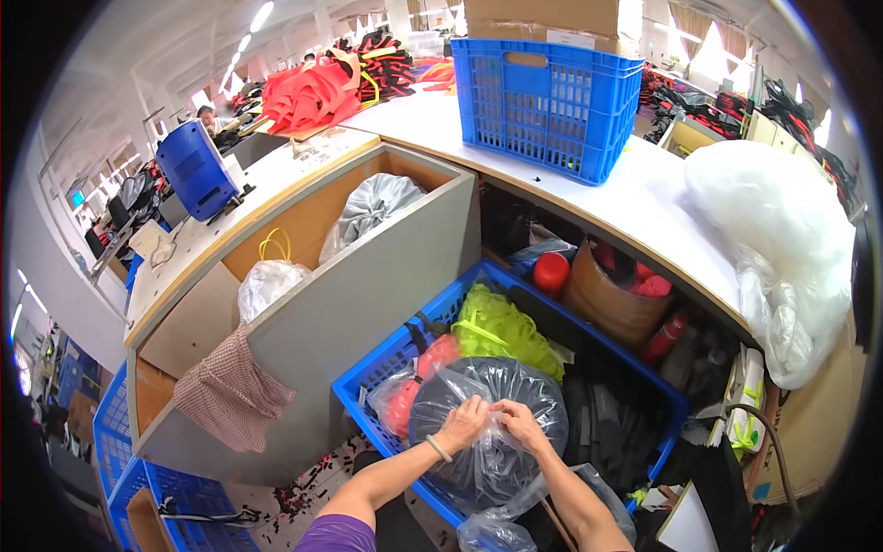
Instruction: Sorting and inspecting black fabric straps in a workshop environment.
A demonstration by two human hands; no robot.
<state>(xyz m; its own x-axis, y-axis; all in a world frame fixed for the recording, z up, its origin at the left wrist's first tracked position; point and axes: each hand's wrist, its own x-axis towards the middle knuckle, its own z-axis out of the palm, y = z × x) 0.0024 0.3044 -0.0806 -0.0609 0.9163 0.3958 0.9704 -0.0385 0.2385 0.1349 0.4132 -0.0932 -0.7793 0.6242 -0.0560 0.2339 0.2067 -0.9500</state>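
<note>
A large clear plastic bag (460, 469) with a round black bundle inside sits in a blue plastic crate (363, 386) below me. My left hand (464, 422) pinches the film near the middle of the bag's top. Close beside it, my right hand (519, 424) grips the same gathered plastic, its fingers closed. A pale bracelet circles my left wrist. Around the bag in the crate lie neon yellow-green strapping (501, 327), a coral-red bundle in plastic (405, 396) and dark strips at the right.
To the left is a grey-sided compartment (368, 276) with plastic bags inside and a checked cloth (235, 391) over its edge. A blue crate (552, 110) bearing a cardboard box stands on the white table. A white plastic bag (773, 212) hangs at the right. Black scraps litter the floor.
</note>
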